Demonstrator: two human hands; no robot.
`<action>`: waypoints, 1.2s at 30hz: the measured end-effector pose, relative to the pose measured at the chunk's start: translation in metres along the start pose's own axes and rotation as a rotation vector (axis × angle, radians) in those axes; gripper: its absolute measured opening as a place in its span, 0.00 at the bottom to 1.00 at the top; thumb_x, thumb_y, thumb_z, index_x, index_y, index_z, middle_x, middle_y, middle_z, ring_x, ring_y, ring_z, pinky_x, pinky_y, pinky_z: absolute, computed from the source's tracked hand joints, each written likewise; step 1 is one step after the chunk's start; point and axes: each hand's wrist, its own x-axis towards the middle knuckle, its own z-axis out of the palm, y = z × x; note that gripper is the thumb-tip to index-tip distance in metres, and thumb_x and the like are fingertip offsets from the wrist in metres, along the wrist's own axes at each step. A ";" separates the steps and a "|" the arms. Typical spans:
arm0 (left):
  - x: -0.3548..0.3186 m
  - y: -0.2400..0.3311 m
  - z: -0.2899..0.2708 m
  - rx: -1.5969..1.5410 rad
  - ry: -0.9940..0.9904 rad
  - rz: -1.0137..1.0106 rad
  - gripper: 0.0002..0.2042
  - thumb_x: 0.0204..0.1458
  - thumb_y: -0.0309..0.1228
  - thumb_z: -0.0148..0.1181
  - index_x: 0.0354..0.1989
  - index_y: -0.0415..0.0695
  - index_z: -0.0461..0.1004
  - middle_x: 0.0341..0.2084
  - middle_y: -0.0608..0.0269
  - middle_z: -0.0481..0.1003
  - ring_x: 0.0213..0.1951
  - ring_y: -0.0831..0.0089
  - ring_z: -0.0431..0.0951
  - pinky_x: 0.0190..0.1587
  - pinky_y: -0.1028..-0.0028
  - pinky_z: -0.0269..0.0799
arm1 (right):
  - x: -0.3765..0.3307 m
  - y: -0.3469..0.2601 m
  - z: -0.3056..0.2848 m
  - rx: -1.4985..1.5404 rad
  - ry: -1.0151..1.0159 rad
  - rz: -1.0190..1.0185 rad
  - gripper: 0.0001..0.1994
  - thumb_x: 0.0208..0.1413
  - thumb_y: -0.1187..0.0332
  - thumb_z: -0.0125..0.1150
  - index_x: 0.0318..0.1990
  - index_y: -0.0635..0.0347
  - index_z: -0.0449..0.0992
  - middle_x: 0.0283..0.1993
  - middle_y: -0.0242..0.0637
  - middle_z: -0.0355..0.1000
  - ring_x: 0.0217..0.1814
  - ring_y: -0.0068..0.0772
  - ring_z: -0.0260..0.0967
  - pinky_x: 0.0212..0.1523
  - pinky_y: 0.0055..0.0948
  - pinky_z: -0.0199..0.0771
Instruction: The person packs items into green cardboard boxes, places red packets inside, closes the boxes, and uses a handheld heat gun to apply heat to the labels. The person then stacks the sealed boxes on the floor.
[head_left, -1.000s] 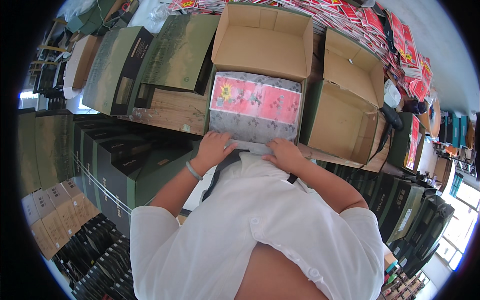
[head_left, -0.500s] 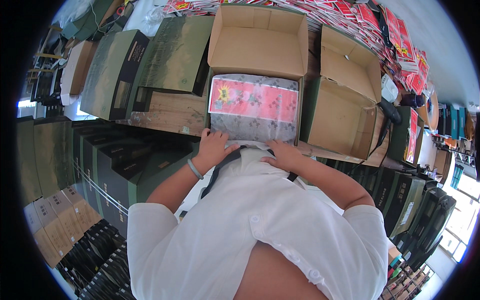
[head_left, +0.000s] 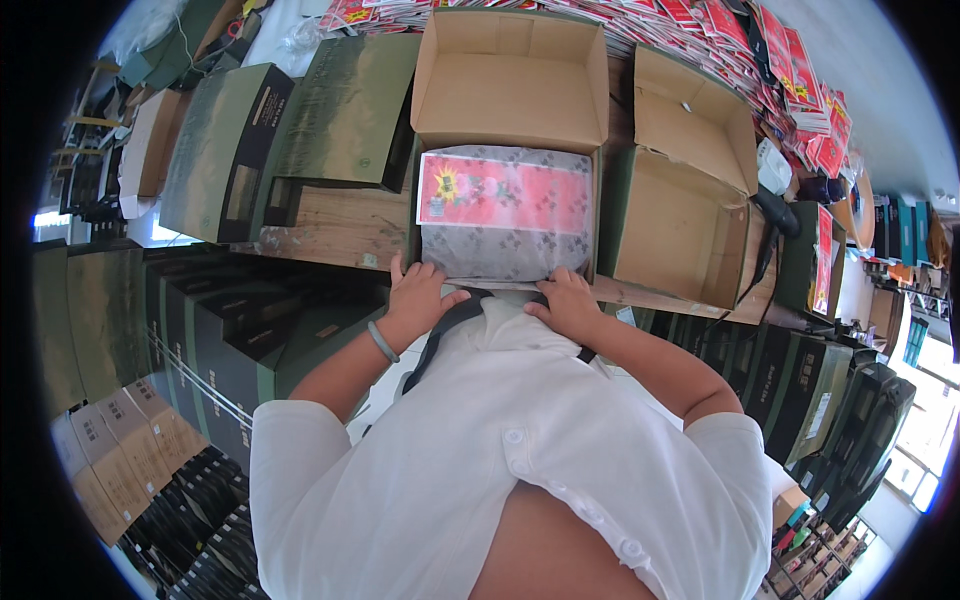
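Note:
A cardboard box (head_left: 511,128) with its lid tipped back stands before me, brown inside. Grey tissue paper with a dark pattern (head_left: 505,250) covers its contents. A red leaflet with a yellow burst (head_left: 490,194) lies flat there; the pattern shows across most of it. At the box's near left corner, my left hand (head_left: 415,295) hooks its fingers over the rim, thumb stretched apart toward the middle. My right hand (head_left: 568,300) has its fingers over the near rim farther right, thumb on the outer side. The paper's near edge runs between them. What lies under the paper is hidden.
Right of it stands another open, bare-inside box (head_left: 675,225). Closed green boxes (head_left: 350,110) stand at left. Red leaflets (head_left: 690,60) are heaped at the back. A black corded tool (head_left: 775,215) lies at the table's right. Dark cartons (head_left: 225,320) are stacked below left.
The pale fold of paper along the near edge has gone down inside the rim. Both hands have shifted only slightly. The view has moved a little.

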 end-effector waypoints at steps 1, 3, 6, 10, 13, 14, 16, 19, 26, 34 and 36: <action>-0.002 0.000 0.001 0.026 0.008 0.000 0.26 0.55 0.56 0.53 0.40 0.42 0.77 0.37 0.59 0.73 0.47 0.60 0.72 0.61 0.48 0.47 | 0.000 -0.003 -0.003 -0.015 -0.016 0.003 0.31 0.58 0.42 0.53 0.55 0.61 0.73 0.51 0.48 0.68 0.60 0.50 0.60 0.65 0.49 0.55; -0.006 -0.007 0.010 0.051 0.091 -0.020 0.26 0.55 0.57 0.53 0.40 0.42 0.76 0.40 0.58 0.74 0.50 0.60 0.70 0.62 0.47 0.46 | 0.000 -0.007 -0.009 -0.045 -0.048 0.006 0.30 0.57 0.43 0.56 0.56 0.60 0.73 0.52 0.50 0.69 0.62 0.51 0.60 0.65 0.49 0.55; -0.007 -0.010 0.006 0.040 0.058 -0.028 0.27 0.54 0.58 0.53 0.38 0.41 0.76 0.46 0.57 0.73 0.54 0.58 0.67 0.64 0.46 0.44 | -0.006 0.005 -0.001 0.006 0.013 -0.017 0.32 0.56 0.41 0.56 0.58 0.58 0.71 0.55 0.49 0.68 0.60 0.53 0.60 0.64 0.50 0.53; -0.009 -0.007 0.006 0.075 0.118 -0.099 0.28 0.52 0.58 0.54 0.37 0.41 0.78 0.56 0.56 0.67 0.60 0.55 0.60 0.64 0.46 0.43 | -0.009 0.003 -0.016 0.094 -0.082 0.084 0.33 0.55 0.40 0.57 0.60 0.56 0.69 0.55 0.46 0.69 0.61 0.51 0.59 0.65 0.50 0.52; -0.008 -0.011 0.021 0.282 0.111 -0.126 0.27 0.52 0.58 0.56 0.35 0.41 0.79 0.62 0.56 0.60 0.62 0.54 0.56 0.64 0.46 0.44 | -0.009 0.014 -0.008 0.029 -0.003 0.065 0.32 0.54 0.40 0.58 0.56 0.56 0.73 0.54 0.45 0.71 0.62 0.51 0.57 0.65 0.49 0.52; -0.006 -0.011 0.017 0.227 0.081 -0.140 0.27 0.51 0.58 0.56 0.35 0.41 0.80 0.63 0.56 0.60 0.63 0.54 0.55 0.64 0.46 0.44 | -0.009 0.020 0.000 -0.038 0.048 0.043 0.31 0.54 0.40 0.57 0.55 0.56 0.75 0.54 0.44 0.72 0.62 0.51 0.57 0.65 0.48 0.52; 0.000 -0.011 0.009 0.114 0.027 -0.173 0.26 0.51 0.57 0.56 0.34 0.42 0.80 0.64 0.56 0.58 0.64 0.54 0.53 0.64 0.46 0.44 | -0.009 0.026 0.000 -0.141 0.086 -0.015 0.30 0.54 0.39 0.57 0.51 0.56 0.77 0.52 0.45 0.74 0.61 0.51 0.58 0.63 0.46 0.55; -0.005 -0.018 0.018 0.109 0.156 -0.127 0.26 0.53 0.56 0.56 0.35 0.41 0.80 0.66 0.56 0.57 0.65 0.53 0.54 0.64 0.46 0.43 | -0.006 0.025 -0.041 -0.130 -0.095 0.001 0.29 0.55 0.40 0.55 0.49 0.56 0.79 0.47 0.47 0.76 0.56 0.52 0.66 0.57 0.44 0.65; -0.015 -0.018 0.045 -0.516 0.560 -0.595 0.23 0.60 0.49 0.53 0.52 0.40 0.68 0.59 0.43 0.61 0.57 0.50 0.66 0.58 0.55 0.62 | 0.087 0.091 -0.133 0.304 0.546 0.191 0.24 0.61 0.48 0.52 0.51 0.62 0.75 0.45 0.51 0.76 0.48 0.54 0.74 0.49 0.45 0.74; 0.000 -0.019 0.079 -1.679 0.389 -0.834 0.31 0.64 0.57 0.38 0.55 0.36 0.64 0.40 0.47 0.76 0.43 0.60 0.79 0.50 0.62 0.75 | 0.202 0.161 -0.140 1.024 0.375 0.440 0.19 0.66 0.53 0.49 0.40 0.62 0.76 0.34 0.36 0.74 0.33 0.28 0.68 0.35 0.32 0.71; 0.000 -0.023 0.075 -1.712 0.344 -0.847 0.34 0.63 0.59 0.37 0.58 0.36 0.63 0.42 0.44 0.76 0.44 0.57 0.79 0.51 0.62 0.75 | 0.191 0.156 -0.136 1.137 0.397 0.383 0.18 0.67 0.54 0.49 0.39 0.60 0.76 0.31 0.31 0.71 0.28 0.22 0.63 0.32 0.28 0.68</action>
